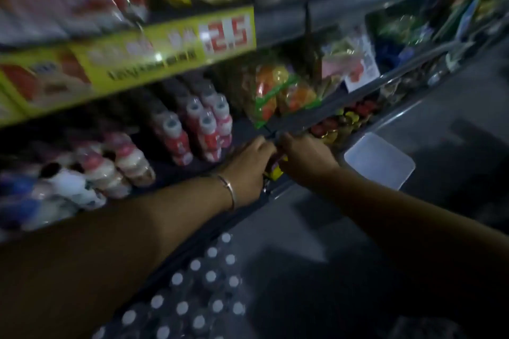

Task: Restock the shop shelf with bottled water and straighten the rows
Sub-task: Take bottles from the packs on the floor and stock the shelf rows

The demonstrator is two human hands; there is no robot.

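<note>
— Where did we have our hands?

— Both met at the front edge of the shelf (pixel 286 118), just below the bag of orange and green sweets (pixel 278 91). Our left hand (pixel 248 170), with a bangle (pixel 228 187) on its wrist, and our right hand (pixel 305 157) closed together on a small yellow and red packet (pixel 275 169). The picture was too blurred to tell the finger positions.

— And the bottled water?

— A pack of bottled water (pixel 203 283), white caps up, sat on the floor well below that shelf edge, under our left forearm. We touched none of it.

— What stood on the shelf?

— Pink-labelled white-capped bottles (pixel 203 124) stood in rows to the left of our hands, behind the edge. A pale lid-like tray (pixel 380 159) lay on the floor to the right.
</note>
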